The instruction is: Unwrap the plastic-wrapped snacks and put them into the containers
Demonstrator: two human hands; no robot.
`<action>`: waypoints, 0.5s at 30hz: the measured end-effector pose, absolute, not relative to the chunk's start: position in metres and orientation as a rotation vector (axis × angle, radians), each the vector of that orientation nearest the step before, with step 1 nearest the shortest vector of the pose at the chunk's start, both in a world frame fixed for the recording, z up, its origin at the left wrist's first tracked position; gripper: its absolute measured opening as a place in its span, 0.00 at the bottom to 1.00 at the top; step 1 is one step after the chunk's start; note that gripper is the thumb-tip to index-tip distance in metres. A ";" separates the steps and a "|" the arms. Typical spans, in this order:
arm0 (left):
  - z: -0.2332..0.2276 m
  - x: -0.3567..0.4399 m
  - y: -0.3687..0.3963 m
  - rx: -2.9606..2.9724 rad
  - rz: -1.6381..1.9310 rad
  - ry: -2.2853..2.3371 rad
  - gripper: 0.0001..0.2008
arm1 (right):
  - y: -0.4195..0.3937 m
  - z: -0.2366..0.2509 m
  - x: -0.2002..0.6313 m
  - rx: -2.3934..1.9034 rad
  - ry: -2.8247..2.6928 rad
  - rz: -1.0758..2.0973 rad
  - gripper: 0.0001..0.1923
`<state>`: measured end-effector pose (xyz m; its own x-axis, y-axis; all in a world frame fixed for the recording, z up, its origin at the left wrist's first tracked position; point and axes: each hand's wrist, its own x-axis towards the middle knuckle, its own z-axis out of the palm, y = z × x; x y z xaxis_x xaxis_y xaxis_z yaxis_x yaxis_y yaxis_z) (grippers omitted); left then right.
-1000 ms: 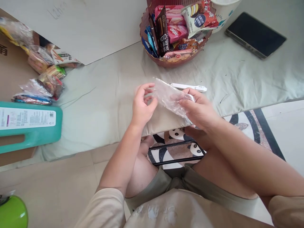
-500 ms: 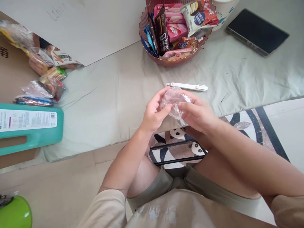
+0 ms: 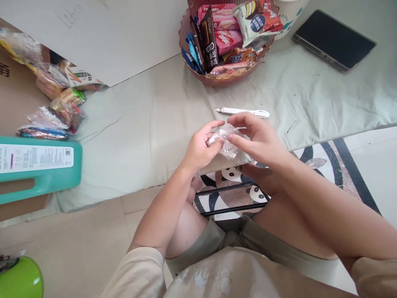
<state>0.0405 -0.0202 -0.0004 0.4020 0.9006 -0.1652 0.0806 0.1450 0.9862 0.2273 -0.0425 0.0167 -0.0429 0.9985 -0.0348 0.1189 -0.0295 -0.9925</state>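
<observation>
A: Where do we find the wrap?
B: We see it crumpled between our two hands, above the near edge of the desk.
A: How does our left hand stand to it?
B: It is closed round the wrap's left side, with the thumb laid over the front.
A: And our right hand?
B: We have its fingers spread, thumb apart from them, with the thumb tip at the wrap's right side. We cannot tell how firmly it touches.
A: What lies around us?
B: Just beyond our hands we have the knife, blade to the left; our right fingers come over the near side of its handle in this view. It lies between us and the bowl, which is full of snacks.
A: Farther off?
B: We see a cup just beside the bowl, and a phone to the right. Well to our left are the box, some packets and the jug.
</observation>
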 end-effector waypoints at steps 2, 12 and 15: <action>0.000 0.043 -0.022 1.336 0.732 1.002 0.24 | -0.041 0.017 0.225 -1.338 -1.312 1.217 0.08; -0.003 0.048 -0.015 0.955 0.870 0.882 0.24 | -0.034 0.013 0.224 -1.342 -1.113 1.358 0.16; 0.000 0.051 -0.012 0.912 0.970 0.899 0.24 | -0.033 0.013 0.226 -1.299 -1.196 1.345 0.14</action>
<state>0.0508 -0.0125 -0.0005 0.2986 0.9322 -0.2044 -0.2744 0.2890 0.9172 0.2257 -0.0334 0.0131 -0.0548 0.9887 -0.1392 0.0233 -0.1382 -0.9901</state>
